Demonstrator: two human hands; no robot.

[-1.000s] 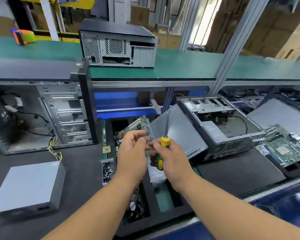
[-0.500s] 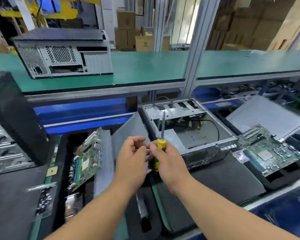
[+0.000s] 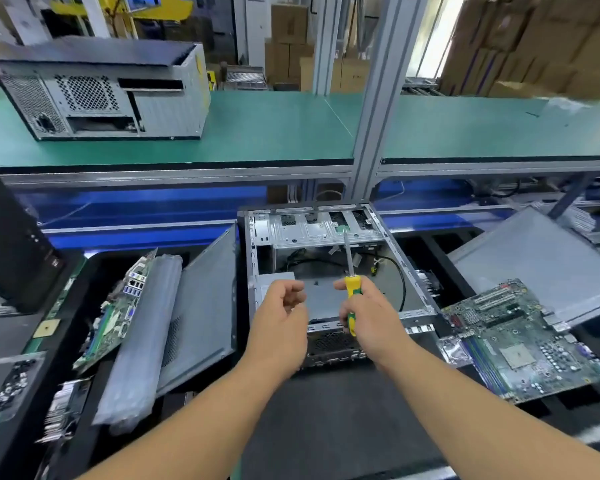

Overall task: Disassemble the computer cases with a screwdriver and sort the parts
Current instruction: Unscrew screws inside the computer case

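Both hands hover above the open case: right hand grips the screwdriver, shaft up over the case, while left hand, fingers loosely curled, holds nothing.

no legible text, labels, brands or numbers on anything in view

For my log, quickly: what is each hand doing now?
Left hand: fingers loosely curled, holding nothing.
Right hand: grips the screwdriver, shaft up.
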